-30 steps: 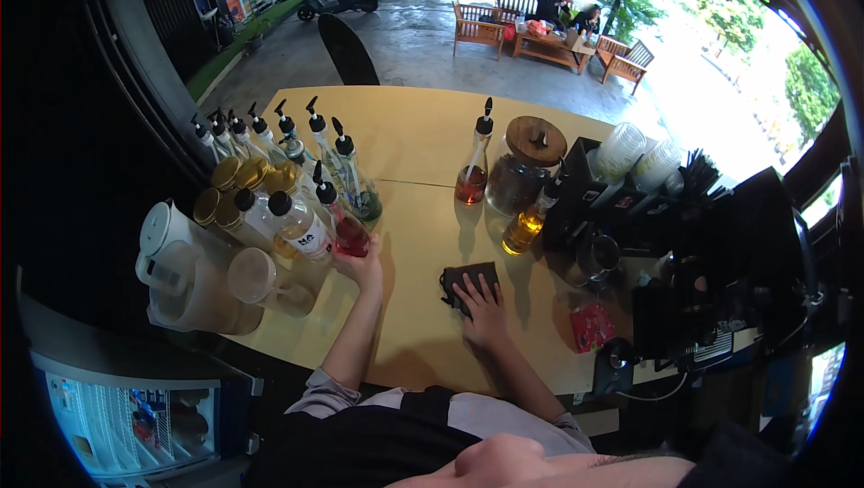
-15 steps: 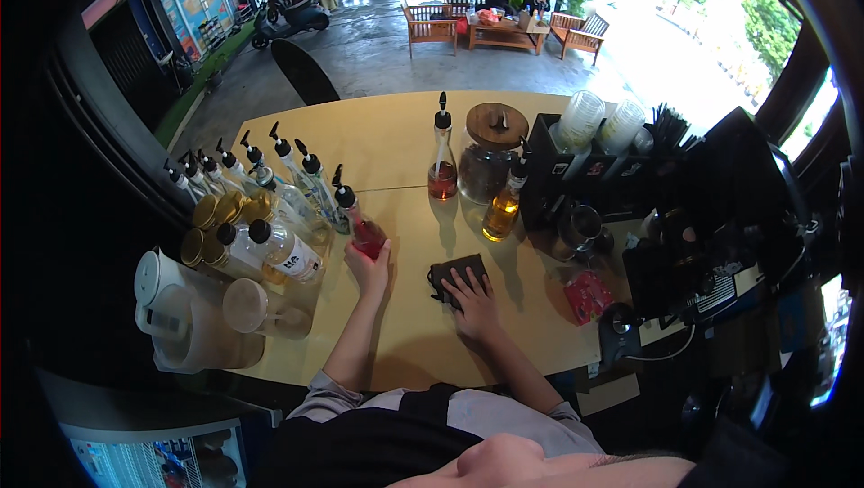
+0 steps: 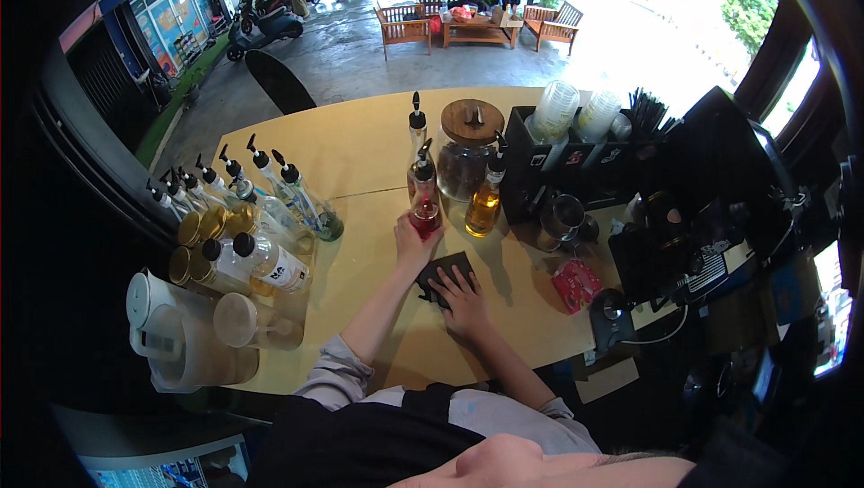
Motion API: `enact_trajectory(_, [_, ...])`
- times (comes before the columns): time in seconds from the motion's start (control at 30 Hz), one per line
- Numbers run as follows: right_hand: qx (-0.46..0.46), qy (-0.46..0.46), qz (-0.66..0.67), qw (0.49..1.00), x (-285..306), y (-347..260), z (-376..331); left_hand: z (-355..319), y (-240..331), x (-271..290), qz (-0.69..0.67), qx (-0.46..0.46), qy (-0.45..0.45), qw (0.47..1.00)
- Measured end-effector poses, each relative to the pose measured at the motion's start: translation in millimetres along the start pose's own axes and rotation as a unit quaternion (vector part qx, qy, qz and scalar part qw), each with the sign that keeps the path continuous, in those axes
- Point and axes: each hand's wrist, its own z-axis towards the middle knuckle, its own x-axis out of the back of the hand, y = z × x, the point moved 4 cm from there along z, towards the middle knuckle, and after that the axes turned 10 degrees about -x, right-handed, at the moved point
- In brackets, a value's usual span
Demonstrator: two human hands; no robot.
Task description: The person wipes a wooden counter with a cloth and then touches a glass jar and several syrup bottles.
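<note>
My left hand [image 3: 416,245] is closed round the lower part of a pump bottle [image 3: 426,211] of red liquid. The bottle is upright, close in front of another clear pump bottle [image 3: 417,133], which it partly hides. To its right stands a pump bottle of amber liquid [image 3: 484,207]. My right hand [image 3: 463,308] lies with spread fingers on a dark, square, flat thing [image 3: 455,265], perhaps a folded cloth, on the wooden table [image 3: 360,169].
Several pump bottles [image 3: 310,209], a capped bottle [image 3: 274,263] and a white-lidded pitcher [image 3: 180,326] crowd the left side. A wooden-lidded glass jar [image 3: 463,160] stands behind. Rightward are a black cup organizer [image 3: 549,173], a glass jug [image 3: 560,223] and a pink packet [image 3: 576,286].
My left hand has carried the red bottle from beside the left-hand bottles rightward, to in front of the clear pump bottle. My right hand stays on the dark square thing. The view has shifted slightly.
</note>
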Motion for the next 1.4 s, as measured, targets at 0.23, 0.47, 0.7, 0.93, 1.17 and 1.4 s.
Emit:
enact_trajectory(0.23, [-0.005,0.008,0.008,1.0,3.1,0.5,-2.2,8.6,36.6,-29.1,0.005,-0.022,-0.029,0.999])
enact_trajectory(0.47, [-0.015,-0.011,-0.009,1.0,6.8,-5.4,-0.6,9.9,35.6,-41.3,0.021,-0.053,0.008,0.998])
enact_trajectory(0.7, [-0.008,-0.012,-0.014,1.0,4.3,-7.0,-0.2,-20.6,-10.0,11.4,-0.081,0.036,0.118,0.989])
enact_trajectory(0.93, [-0.014,-0.001,0.004,1.0,9.0,-6.8,-1.1,-32.0,-77.4,107.6,0.033,0.098,0.375,0.921])
enact_trajectory(1.17, [-0.01,0.001,-0.019,1.0,3.9,-10.0,-0.2,4.9,-115.1,128.9,0.006,0.115,0.376,0.92])
enact_trajectory(1.4, [-0.029,-0.002,-0.021,0.999,5.4,-7.7,-2.9,17.2,-100.0,124.6,0.043,0.153,0.343,0.926])
